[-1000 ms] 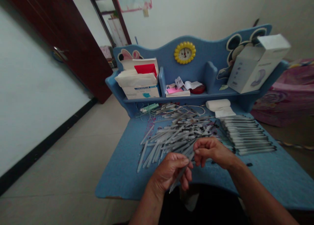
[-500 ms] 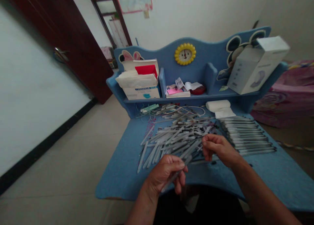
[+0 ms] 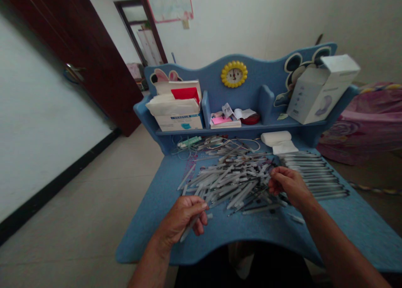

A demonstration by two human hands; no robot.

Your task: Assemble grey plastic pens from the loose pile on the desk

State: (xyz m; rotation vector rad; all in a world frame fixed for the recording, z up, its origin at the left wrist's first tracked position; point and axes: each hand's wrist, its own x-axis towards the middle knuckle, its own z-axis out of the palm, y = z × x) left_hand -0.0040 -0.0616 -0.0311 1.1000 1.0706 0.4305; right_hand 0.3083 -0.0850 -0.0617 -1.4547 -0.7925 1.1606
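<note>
My left hand is closed round a grey pen barrel, held low over the near part of the blue desk. My right hand has its fingers curled at the right edge of a loose pile of grey pen parts; whatever it pinches is too small to name. A tidy row of finished pens lies just right of that hand.
The desk's shelf carries a stack of boxes and papers, a yellow clock and a white carton. A white roll and cables lie behind the pile. A dark door stands left, a pink bed right.
The hands have parted: my left hand moved left and down with the barrel, and my right hand moved right and forward into the pile. The view shifted slightly.
</note>
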